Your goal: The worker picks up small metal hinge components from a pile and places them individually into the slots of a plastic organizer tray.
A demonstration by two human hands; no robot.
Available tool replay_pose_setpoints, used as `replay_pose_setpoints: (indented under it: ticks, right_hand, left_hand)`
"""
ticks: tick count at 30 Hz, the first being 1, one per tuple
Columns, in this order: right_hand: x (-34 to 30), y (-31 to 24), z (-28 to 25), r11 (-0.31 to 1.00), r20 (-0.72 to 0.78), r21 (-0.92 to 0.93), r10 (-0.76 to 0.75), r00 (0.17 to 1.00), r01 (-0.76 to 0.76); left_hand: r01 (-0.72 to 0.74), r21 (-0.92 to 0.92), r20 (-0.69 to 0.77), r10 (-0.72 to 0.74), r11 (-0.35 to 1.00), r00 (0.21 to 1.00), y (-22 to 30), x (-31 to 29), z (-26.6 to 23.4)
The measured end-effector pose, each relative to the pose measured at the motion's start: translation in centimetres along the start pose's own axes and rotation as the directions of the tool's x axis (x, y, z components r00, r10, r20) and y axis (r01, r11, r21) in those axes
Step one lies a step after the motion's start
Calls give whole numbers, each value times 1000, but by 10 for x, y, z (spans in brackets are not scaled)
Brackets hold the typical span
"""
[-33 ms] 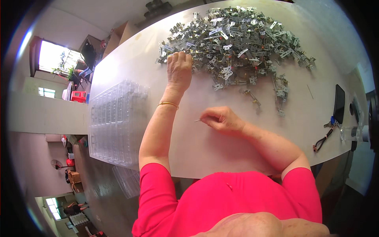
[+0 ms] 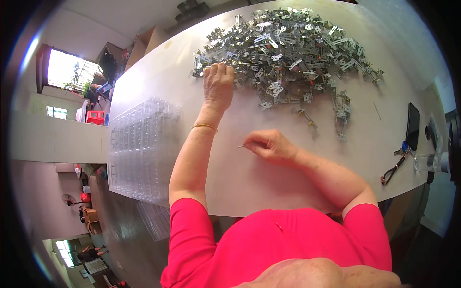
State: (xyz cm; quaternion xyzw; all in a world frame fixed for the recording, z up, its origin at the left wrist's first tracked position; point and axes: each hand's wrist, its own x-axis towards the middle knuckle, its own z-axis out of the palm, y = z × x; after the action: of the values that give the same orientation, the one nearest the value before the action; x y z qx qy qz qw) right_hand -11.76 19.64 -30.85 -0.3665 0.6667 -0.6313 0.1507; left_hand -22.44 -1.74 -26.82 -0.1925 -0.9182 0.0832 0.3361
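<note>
A large heap of small silvery metal brackets and fittings [image 2: 288, 53] covers the far part of the table. My left hand [image 2: 219, 87] reaches to the heap's near left edge. Its fingers are curled down and closed, with the tips hidden, so whatever they hold does not show. Over the bare tabletop nearer to me, my right hand [image 2: 271, 145] is closed in a pinch. A short thin metal pin [image 2: 240, 146] sticks out to the left from its fingertips. Just right of the heap's middle, a few loose metal fittings [image 2: 341, 115] trail toward me.
Stacked clear plastic compartment trays [image 2: 144, 149] stand at the table's left edge. On the right lie a thin rod [image 2: 377, 111], a black phone [image 2: 412, 126] and keys on a dark strap [image 2: 396, 169]. A clear bottle [image 2: 427, 162] is beside them. The pale tabletop [image 2: 230, 187] curves round in front of me.
</note>
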Motion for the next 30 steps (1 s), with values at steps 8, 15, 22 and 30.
replay_pose_setpoints:
  ticks: [8,15,22,30]
  right_hand:
    - [-2,6,2,984,-14,149,105,994,-102]
    - [0,4,0,990,-30,131,62,998,-58]
    - [0,10,1,992,-39,123,12,999,-7]
    - [0,11,1,988,-16,148,54,998,-51]
  left_hand:
    - [-8,3,-149,8,1000,989,14,10,-25]
    - [34,67,-19,-32,997,999,21,5,-35]
    - [-67,85,-18,69,994,997,12,14,-42]
    - [30,77,3,-30,997,1000,13,29,-50]
